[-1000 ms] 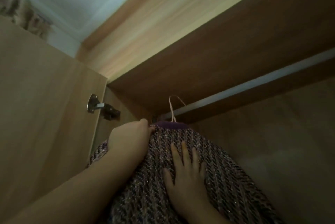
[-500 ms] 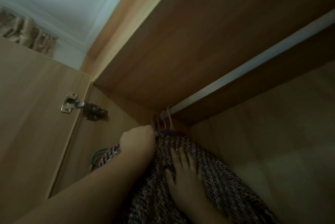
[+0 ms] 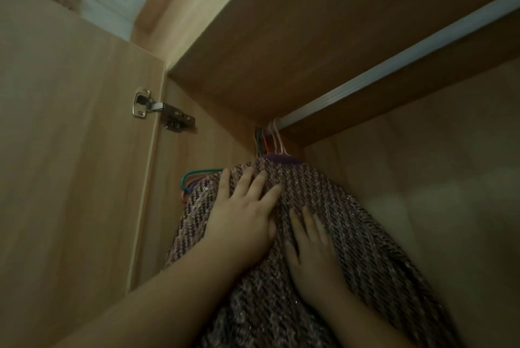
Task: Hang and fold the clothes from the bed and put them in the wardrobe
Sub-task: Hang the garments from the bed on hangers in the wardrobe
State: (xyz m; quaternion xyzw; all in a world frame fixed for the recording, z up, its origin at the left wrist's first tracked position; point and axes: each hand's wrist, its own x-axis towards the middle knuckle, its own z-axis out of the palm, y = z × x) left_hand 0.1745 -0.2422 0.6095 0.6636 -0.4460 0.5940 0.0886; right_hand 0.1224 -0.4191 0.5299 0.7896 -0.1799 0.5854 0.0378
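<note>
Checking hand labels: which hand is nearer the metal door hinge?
Left. The left hand lies flat on the knit garment below-right of the hinge; the right hand lies lower and farther right.

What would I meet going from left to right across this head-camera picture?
wardrobe door → metal hinge → green hanger → left hand → right hand; both hands lie flat on the knitted garment.

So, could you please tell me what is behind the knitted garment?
Behind the knitted garment, several coloured hanger hooks hang on the rail, and a green hanger end pokes out left. Whether they carry clothes is hidden by the knit.
</note>
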